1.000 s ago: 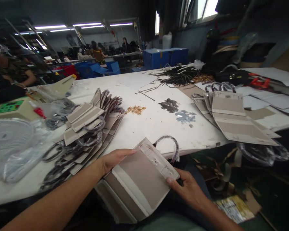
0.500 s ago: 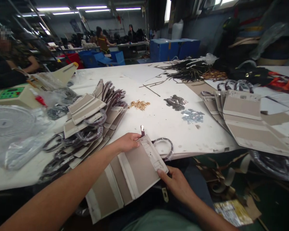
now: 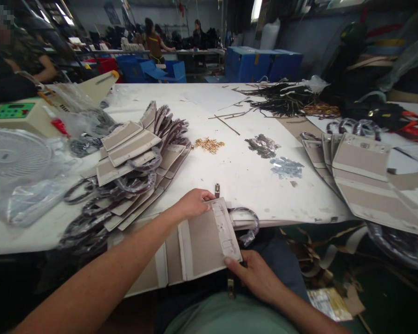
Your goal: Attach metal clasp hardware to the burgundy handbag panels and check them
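Note:
A beige folding bag panel (image 3: 205, 241) lies tilted over my lap at the table's front edge. My left hand (image 3: 195, 203) is closed on its far edge, beside a small strap with a metal buckle (image 3: 217, 189). At the near right corner my right hand (image 3: 254, 273) grips the panel, thumb on top and fingers underneath. A second metal-ended strap (image 3: 231, 286) hangs below that corner. The plastic-wrapped handle (image 3: 252, 222) sticks out from the panel's right side. My left forearm covers part of the panel's left section.
Similar panels are stacked at left (image 3: 132, 162) and right (image 3: 362, 171). On the white table (image 3: 181, 185) lie gold fasteners (image 3: 211, 145), dark metal pieces (image 3: 262, 146), grey plates (image 3: 287, 167) and black straps (image 3: 282, 97). A fan (image 3: 14, 153) stands left; a person (image 3: 24, 51) sits beyond.
The panel and both hands have shifted slightly, and the panel has turned so its left part lies nearer the table. The buckled strap at the far edge shows more of its face. The view has shifted.

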Tool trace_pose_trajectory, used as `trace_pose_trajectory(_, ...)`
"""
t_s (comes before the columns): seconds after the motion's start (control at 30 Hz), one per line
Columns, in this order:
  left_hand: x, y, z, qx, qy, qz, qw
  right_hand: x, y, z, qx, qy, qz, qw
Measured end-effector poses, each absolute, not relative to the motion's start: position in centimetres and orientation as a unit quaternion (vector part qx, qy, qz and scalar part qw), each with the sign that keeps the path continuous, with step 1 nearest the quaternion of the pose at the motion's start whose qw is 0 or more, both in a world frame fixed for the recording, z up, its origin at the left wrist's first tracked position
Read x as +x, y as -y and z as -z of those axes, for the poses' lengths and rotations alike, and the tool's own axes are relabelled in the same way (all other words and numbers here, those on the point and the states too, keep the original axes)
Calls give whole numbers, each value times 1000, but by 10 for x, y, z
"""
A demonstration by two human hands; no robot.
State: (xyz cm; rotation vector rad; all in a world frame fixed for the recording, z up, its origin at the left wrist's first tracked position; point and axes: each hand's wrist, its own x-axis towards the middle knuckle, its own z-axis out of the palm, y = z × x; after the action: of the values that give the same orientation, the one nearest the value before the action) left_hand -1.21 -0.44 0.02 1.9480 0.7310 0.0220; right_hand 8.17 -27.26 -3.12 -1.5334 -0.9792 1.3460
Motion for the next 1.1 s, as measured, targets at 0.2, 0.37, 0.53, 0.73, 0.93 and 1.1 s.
trace_pose_trajectory(0.2,-19,12,2,839,-306,-23,450,93,282,16,-681,489,-476,265)
trace_pose_trajectory(0.37,-20,15,6,850,-312,-37,422,122,276,-2,-762,566,-239,206)
trace_pose_trajectory(0.53,-21,19,0,869,-315,-55,378,132,220,-11,-759,617,-93,185)
trace_pose_trajectory(0.73,-45,63,8,898,-330,-159,246,124,190,-7,-754,651,-73,41)
trace_pose_trajectory(0.93,-58,96,36,929,-279,-225,93,126,186,-12,-747,658,-90,3)
trace_pose_trajectory(1.1,-57,94,33,931,-285,-204,100,131,182,-13,-743,663,-88,28)
